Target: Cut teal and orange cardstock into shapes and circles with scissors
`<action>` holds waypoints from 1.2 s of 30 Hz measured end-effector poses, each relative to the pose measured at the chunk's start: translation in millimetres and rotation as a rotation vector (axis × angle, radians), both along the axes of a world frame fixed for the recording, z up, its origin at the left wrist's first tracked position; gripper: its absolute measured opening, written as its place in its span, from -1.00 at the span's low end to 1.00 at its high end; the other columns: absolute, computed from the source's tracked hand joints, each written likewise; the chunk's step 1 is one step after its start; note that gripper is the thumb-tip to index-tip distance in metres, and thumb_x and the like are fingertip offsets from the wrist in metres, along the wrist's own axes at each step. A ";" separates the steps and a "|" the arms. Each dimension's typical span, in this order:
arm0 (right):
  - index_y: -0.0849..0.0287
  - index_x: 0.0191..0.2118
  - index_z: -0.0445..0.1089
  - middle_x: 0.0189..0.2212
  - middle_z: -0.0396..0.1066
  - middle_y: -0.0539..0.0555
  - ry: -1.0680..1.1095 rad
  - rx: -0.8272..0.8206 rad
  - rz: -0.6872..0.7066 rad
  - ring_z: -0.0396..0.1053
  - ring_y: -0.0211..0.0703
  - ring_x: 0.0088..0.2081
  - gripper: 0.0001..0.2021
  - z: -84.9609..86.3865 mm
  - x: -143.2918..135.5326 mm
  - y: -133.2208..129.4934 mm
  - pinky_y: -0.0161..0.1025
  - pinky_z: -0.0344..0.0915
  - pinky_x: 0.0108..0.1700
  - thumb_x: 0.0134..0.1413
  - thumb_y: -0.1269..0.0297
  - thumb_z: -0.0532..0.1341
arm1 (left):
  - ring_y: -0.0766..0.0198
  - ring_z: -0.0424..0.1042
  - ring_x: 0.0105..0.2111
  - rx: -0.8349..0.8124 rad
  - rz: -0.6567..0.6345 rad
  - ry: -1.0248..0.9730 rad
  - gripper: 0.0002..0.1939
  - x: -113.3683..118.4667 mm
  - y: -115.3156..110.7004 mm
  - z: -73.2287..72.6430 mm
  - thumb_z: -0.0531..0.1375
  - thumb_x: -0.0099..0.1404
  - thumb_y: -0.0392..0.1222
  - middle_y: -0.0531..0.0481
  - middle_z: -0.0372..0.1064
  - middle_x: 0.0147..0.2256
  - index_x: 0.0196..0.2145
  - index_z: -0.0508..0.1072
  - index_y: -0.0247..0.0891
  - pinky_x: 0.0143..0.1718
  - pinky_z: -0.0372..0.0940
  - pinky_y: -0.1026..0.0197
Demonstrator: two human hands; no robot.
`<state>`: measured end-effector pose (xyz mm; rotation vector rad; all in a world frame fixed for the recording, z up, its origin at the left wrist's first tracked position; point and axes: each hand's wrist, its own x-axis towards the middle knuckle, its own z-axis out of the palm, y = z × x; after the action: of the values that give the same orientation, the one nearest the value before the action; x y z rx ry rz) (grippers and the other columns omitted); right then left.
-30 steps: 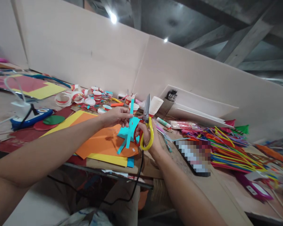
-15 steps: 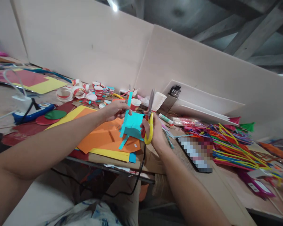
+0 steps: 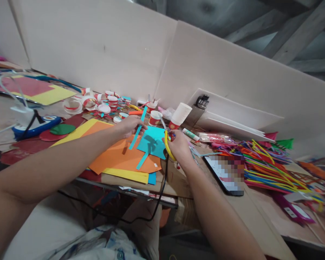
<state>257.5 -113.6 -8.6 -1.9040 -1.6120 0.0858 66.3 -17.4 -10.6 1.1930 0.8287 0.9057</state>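
In the head view, a narrow blue strip [image 3: 138, 129] is pinched between the thumb and fingers of the left hand [image 3: 130, 126], just left of the blue sheet [image 3: 155, 141], with its lower end reaching out over the orange paper [image 3: 111, 155]. At the right edge of the blue sheet, the yellow handle of the scissors [image 3: 167, 146] is gripped by the curled right hand [image 3: 179, 145], and the blades are pointed away from the body; whether they are parted cannot be told. A dark shadow is cast on the blue sheet, which is laid on the orange paper. A second strip [image 3: 142, 161] is seen at the near edge of the blue sheet. Beyond the sheet, a paper cup [image 3: 155, 118] is set upright, and a stack of cups [image 3: 181, 113] is placed beyond it to the right. To the right of the sheet, a glue stick [image 3: 190, 134] is left lying, and farther right a phone [image 3: 224, 177] and a heap of pipe cleaners [image 3: 271, 177] are spread out.
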 end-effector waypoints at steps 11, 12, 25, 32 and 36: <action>0.17 -0.06 0.35 -0.18 0.49 0.20 -0.258 -0.077 0.002 0.43 0.04 -0.13 -0.67 -5.3 0.2 0.2 -0.19 0.27 -0.16 0.01 0.24 0.15 | 0.29 0.20 -0.60 0.687 -0.190 0.873 -0.63 26.1 -29.3 -8.5 0.31 -0.07 0.05 0.04 0.18 -0.69 -0.70 0.28 -0.24 -0.57 -0.06 0.27; 0.17 -0.04 0.35 -0.19 0.49 0.20 -0.267 -0.098 0.002 0.43 0.05 -0.14 -0.65 -4.9 -0.7 -0.9 -0.19 0.27 -0.16 0.01 0.24 0.15 | 0.29 0.20 -0.60 0.707 -0.195 0.911 -0.62 29.3 -31.1 -11.1 0.32 -0.10 0.06 0.05 0.17 -0.68 -0.69 0.28 -0.24 -0.56 -0.07 0.27; 0.15 -0.06 0.35 -0.26 0.50 0.20 -0.338 -0.175 -0.002 0.44 0.07 -0.21 -0.67 -5.4 -5.9 -5.4 -0.18 0.26 -0.22 0.04 0.21 0.13 | 0.29 0.14 -0.58 0.808 -0.212 0.960 -0.79 27.4 -29.2 -11.9 0.25 -0.13 -0.26 0.06 0.11 -0.69 -0.74 0.26 -0.24 -0.49 -0.10 0.24; 0.13 -0.02 0.35 -0.20 0.51 0.19 -0.302 -0.170 0.004 0.45 0.07 -0.17 -0.63 -4.8 -5.9 -5.9 -0.20 0.27 -0.24 0.00 0.26 0.14 | 0.27 0.14 -0.59 0.850 -0.073 0.884 -0.69 21.4 -31.5 -7.7 0.21 -0.21 -0.43 0.08 -0.09 -0.76 -0.82 0.12 -0.23 -0.50 -0.09 0.25; 0.11 0.01 0.33 -0.20 0.50 0.19 -0.279 -0.175 -0.024 0.45 0.08 -0.17 -0.62 -5.1 -4.9 -4.8 -0.19 0.27 -0.24 0.03 0.21 0.14 | 0.22 0.24 -0.53 0.788 -0.103 1.049 -0.82 -8.0 -13.6 19.4 0.25 -0.14 -0.34 0.03 0.08 -0.72 -0.74 0.30 -0.24 -0.51 -0.05 0.27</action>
<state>252.6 -118.4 -13.7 -2.1450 -1.8139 -0.0526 58.2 -31.0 8.9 2.4727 1.2446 0.4610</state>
